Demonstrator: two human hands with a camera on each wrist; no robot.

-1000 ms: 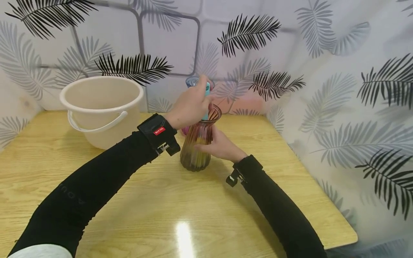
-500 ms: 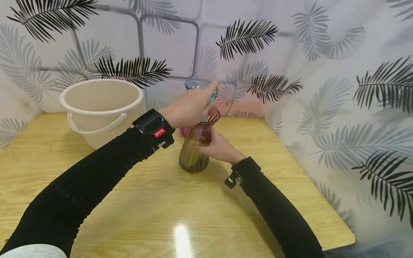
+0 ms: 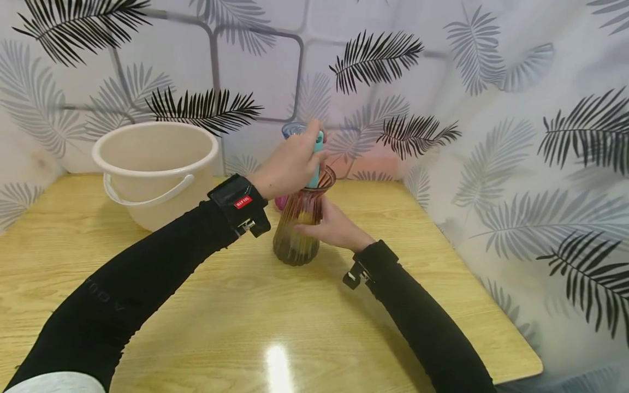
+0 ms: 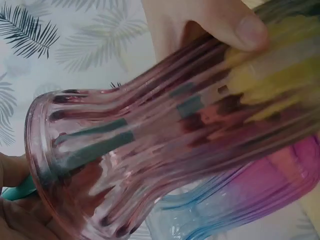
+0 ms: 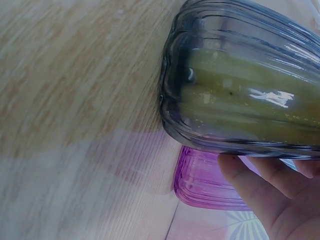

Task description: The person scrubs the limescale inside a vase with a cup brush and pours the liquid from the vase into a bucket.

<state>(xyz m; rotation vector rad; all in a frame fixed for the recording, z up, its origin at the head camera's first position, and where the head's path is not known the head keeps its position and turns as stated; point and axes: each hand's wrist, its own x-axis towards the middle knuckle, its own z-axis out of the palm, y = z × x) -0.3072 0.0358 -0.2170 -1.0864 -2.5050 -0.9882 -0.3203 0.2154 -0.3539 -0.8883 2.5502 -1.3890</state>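
Note:
In the head view my left hand [image 3: 287, 166] grips the teal handle [image 3: 313, 177] of a sponge bottle brush above a tall ribbed glass vase [image 3: 295, 243]. The vase is pink at its flared mouth and smoky grey at its base. Through the glass, the brush's yellow sponge head [image 4: 272, 82] shows in the lower part. My right hand [image 3: 336, 226] holds the vase round its middle from the right, thumb in front. The right wrist view has the fingers [image 5: 250, 187] against the glass, with the base at the table.
Close behind stands a second ribbed vase [image 4: 285, 185], blue above and magenta below, mostly hidden in the head view. A cream bucket [image 3: 157, 204] with a white handle is at the back left of the wooden table [image 3: 221, 333]. A leaf-patterned curtain [image 3: 373, 109] hangs behind.
My left hand tipped the brush handle to the right half a second ago, and now it is back further left and more upright. The right hand keeps its hold on the vase.

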